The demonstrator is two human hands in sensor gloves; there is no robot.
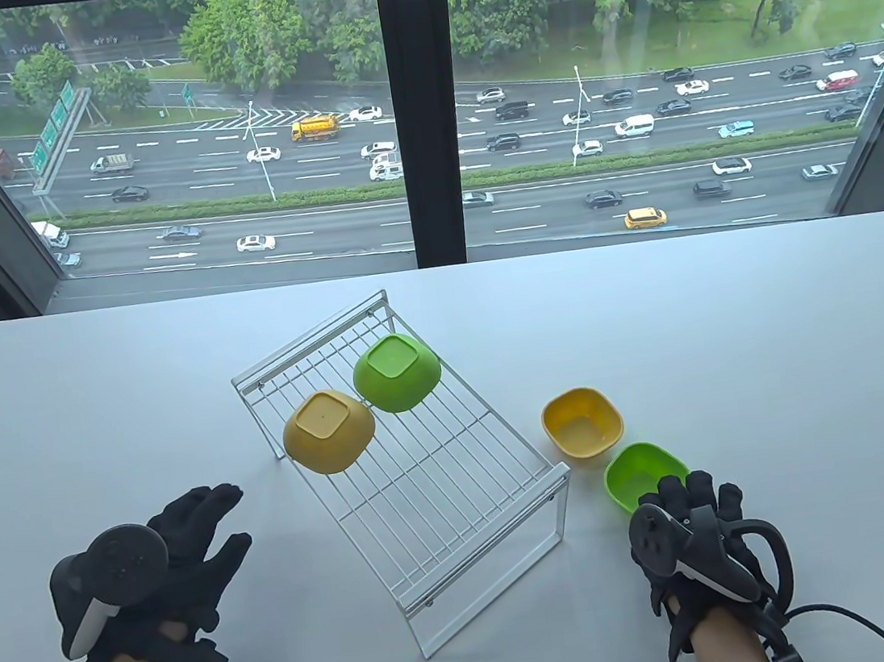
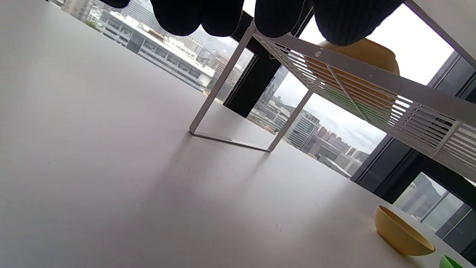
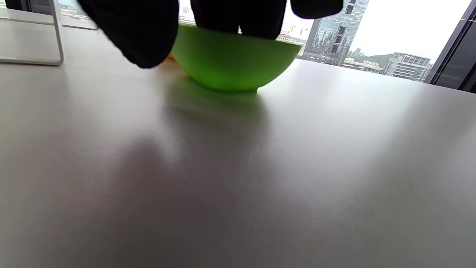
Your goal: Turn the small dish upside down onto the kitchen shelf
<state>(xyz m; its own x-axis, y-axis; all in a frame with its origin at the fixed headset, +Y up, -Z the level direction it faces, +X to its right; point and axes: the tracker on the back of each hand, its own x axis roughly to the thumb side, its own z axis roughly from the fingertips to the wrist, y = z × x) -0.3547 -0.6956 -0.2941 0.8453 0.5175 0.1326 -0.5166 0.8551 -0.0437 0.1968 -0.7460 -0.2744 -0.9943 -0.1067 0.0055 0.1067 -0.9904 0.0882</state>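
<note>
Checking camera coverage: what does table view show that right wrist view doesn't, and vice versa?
Only table view: both upside-down dishes on the shelf, yellow and green, plus the left hand, held open over the table. Only right wrist view: the upright green dish's base resting on the table, fingers at its rim. Both: that dish, right hand, shelf, white table.

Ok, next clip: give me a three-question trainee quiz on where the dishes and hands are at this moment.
1. True or false: two dishes lie upside down on the wire shelf.
2. Which dish do the right hand's fingers reach?
A. green dish on the table
B. yellow dish on the table
C. yellow dish on the shelf
3. Fill in: the left hand holds ____.

Key: 1 true; 2 A; 3 nothing
</note>
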